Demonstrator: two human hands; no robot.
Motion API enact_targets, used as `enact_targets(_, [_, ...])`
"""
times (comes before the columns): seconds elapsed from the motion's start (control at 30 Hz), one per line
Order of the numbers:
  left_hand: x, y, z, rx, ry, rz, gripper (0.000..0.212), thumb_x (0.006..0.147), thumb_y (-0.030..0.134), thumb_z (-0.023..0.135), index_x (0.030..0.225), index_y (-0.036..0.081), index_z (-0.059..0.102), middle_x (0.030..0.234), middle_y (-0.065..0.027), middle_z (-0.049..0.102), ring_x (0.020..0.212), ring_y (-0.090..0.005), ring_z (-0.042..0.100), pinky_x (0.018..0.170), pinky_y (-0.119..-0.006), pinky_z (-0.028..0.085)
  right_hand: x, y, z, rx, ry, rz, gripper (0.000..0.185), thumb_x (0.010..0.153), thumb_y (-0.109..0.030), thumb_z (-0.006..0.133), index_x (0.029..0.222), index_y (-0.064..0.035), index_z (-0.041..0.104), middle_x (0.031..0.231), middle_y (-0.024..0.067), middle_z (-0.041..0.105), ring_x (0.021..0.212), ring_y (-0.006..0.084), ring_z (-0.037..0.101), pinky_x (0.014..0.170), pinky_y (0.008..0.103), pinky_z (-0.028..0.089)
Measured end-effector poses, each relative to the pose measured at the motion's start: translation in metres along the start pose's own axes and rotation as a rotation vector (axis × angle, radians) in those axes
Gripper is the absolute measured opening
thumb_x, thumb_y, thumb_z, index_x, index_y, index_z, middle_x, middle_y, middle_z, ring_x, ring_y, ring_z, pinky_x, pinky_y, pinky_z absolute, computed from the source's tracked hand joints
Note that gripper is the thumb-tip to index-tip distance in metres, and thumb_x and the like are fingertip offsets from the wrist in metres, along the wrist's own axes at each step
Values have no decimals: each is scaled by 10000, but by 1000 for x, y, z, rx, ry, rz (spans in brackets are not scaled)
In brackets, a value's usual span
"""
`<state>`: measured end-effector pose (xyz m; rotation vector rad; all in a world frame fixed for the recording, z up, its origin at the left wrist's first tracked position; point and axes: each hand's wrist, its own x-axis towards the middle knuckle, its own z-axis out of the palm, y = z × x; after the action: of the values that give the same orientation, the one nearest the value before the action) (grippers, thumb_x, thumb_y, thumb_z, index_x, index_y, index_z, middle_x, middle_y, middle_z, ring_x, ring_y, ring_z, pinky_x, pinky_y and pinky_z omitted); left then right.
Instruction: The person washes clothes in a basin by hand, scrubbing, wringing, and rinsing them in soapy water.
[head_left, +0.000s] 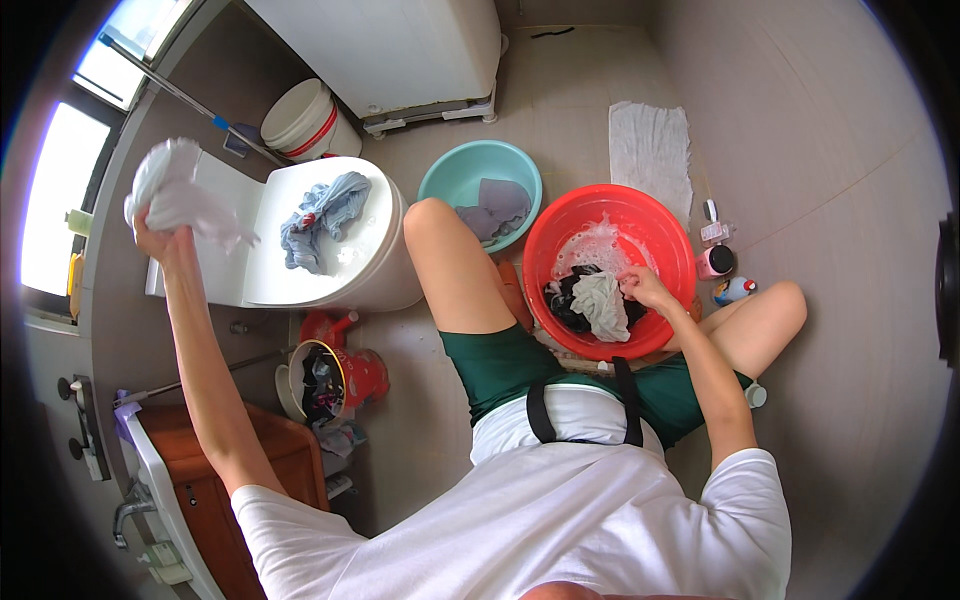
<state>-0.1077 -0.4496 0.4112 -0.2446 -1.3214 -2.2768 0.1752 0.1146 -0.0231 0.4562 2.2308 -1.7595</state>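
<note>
Up at the left, my left hand grips a bunched white cloth, slightly blurred, held above the toilet's tank end. A crumpled light-blue garment with a small red patch lies on the white toilet lid. Between my legs stands a red plastic basin with foamy water. In it, black cloth lies under a crumpled off-white cloth. My right hand is over the basin with curled fingers beside the off-white cloth; whether they pinch it is unclear.
A turquoise basin holds grey-purple cloth. Several bottles, including a pink jar, stand by the right wall. A white rag lies on the floor. A lidded bucket, a waste bin and a brown cabinet are at left.
</note>
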Motion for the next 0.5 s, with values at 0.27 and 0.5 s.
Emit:
enact_targets(0.27, [-114, -77, 167, -167, -78, -282, 311, 714, 153, 500, 979, -3, 547, 1002, -139, 567, 966, -284, 539, 883, -408, 417, -26, -66, 2, 507, 259, 24, 331, 891, -349, 441, 857, -34, 537, 495, -27, 372, 365, 41, 327, 312, 188, 204])
enact_targets(0.5, [-243, -202, 212, -354, -358, -926, 428, 666, 142, 493, 1062, -19, 490, 1030, -131, 548, 956, -280, 522, 877, -414, 413, -31, -115, -2, 1084, 11, -114, 576, 812, -523, 477, 1182, -85, 434, 946, 95, 579, 767, 154, 558, 568, 277, 444])
